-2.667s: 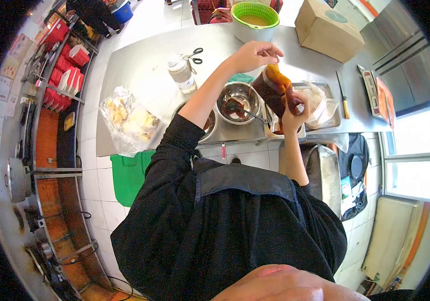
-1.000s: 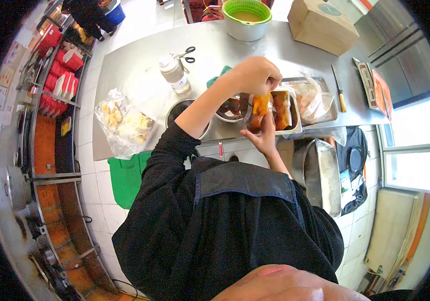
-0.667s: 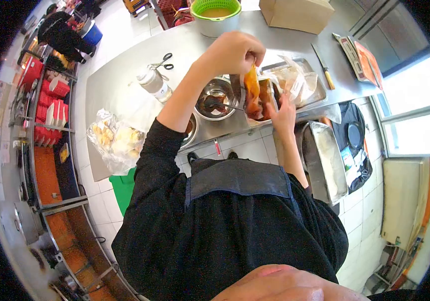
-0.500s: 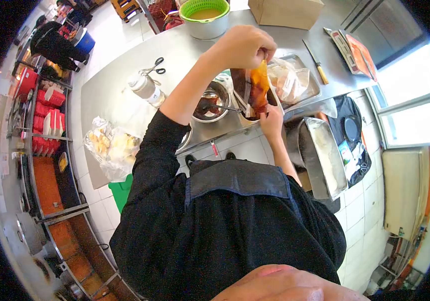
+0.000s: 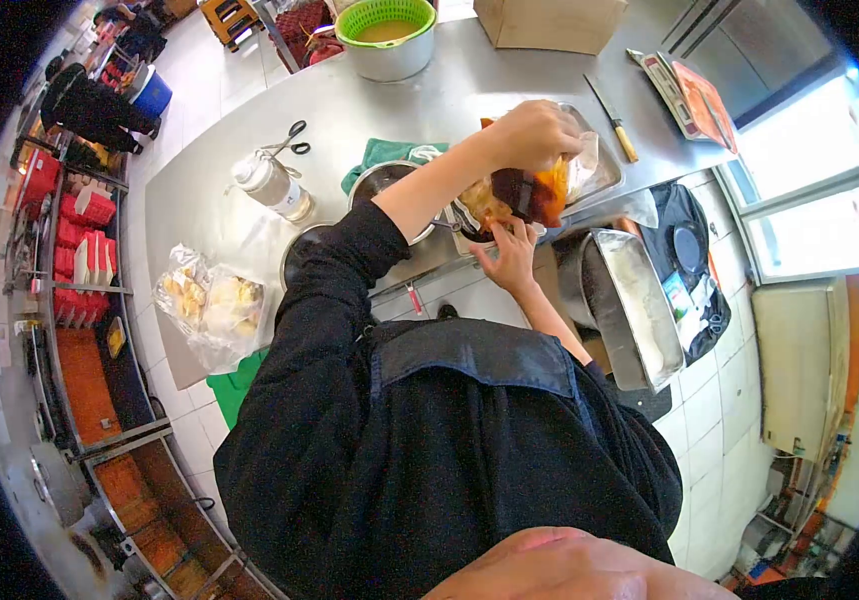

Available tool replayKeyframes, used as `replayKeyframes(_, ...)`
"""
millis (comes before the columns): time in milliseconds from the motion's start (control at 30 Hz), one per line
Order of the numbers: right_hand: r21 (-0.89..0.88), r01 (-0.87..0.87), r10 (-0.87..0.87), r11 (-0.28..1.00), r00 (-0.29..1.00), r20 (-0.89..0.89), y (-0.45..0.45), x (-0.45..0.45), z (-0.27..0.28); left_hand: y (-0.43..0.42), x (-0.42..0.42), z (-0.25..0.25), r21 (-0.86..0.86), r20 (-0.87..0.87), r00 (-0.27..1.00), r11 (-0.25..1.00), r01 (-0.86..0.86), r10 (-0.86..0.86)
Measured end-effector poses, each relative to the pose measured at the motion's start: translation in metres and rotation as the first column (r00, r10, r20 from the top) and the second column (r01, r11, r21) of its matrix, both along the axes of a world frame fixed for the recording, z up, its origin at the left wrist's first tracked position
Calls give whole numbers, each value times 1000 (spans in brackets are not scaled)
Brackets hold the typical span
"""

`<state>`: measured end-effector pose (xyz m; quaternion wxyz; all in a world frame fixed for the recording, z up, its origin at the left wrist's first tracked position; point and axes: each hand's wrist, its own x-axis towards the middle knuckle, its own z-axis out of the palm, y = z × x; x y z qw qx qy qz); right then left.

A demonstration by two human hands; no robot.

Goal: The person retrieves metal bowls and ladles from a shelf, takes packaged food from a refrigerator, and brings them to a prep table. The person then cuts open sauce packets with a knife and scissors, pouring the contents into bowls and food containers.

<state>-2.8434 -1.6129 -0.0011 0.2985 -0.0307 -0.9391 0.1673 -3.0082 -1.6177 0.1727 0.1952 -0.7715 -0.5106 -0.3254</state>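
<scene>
My left hand (image 5: pixel 541 137) is closed on the top of a clear plastic bag (image 5: pixel 551 192) with dark red-brown, orange-tinted contents. The bag hangs tilted over a container whose pale rim (image 5: pixel 541 234) shows only partly. My right hand (image 5: pixel 509 258) is at the bag's lower edge, fingers stretched and apart; whether they touch the bag or the container below is unclear. Just left is a metal bowl (image 5: pixel 374 182), partly hidden by my left forearm. A thin metal handle (image 5: pixel 445 225) sticks out from it towards the container.
Around the steel table (image 5: pixel 219 190) lie a lidded jar (image 5: pixel 274 187), scissors (image 5: pixel 291 140), a bag of food pieces (image 5: pixel 214 298) and a green cloth (image 5: pixel 379 155). A knife (image 5: pixel 613 122), a scale (image 5: pixel 684 95), a cardboard box (image 5: pixel 549 25) and a green strainer in a pot (image 5: pixel 387 60) stand farther off. A person (image 5: pixel 94 105) stands at far left.
My left hand has moved down and right with the bag, which now tilts rightward instead of hanging upright. My right hand has shifted left and lower, its fingers loosened from the bag's bottom.
</scene>
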Motion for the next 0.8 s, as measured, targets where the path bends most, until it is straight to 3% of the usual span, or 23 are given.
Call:
replayKeyframes(267,6,-37,37,999,998,55,-11,0,16,5,5,27,157,23,1000,988,8,-12)
replayKeyframes(433,-10,-22,22,1000,998,64,-12,0,8,4,-4,-16,8,-9,999,999,43,-43)
replayKeyframes(533,2,-26,26,1000,999,48,-10,-2,6,1,-8,-19,68,-45,995,993,92,-89)
replayKeyframes(600,-10,-47,47,999,997,60,-11,-2,7,1,-14,-9,59,-73,997,998,18,-13)
replayKeyframes(800,-5,-36,36,999,998,60,-11,-2,7,2,-14,5,47,-124,986,992,114,-108)
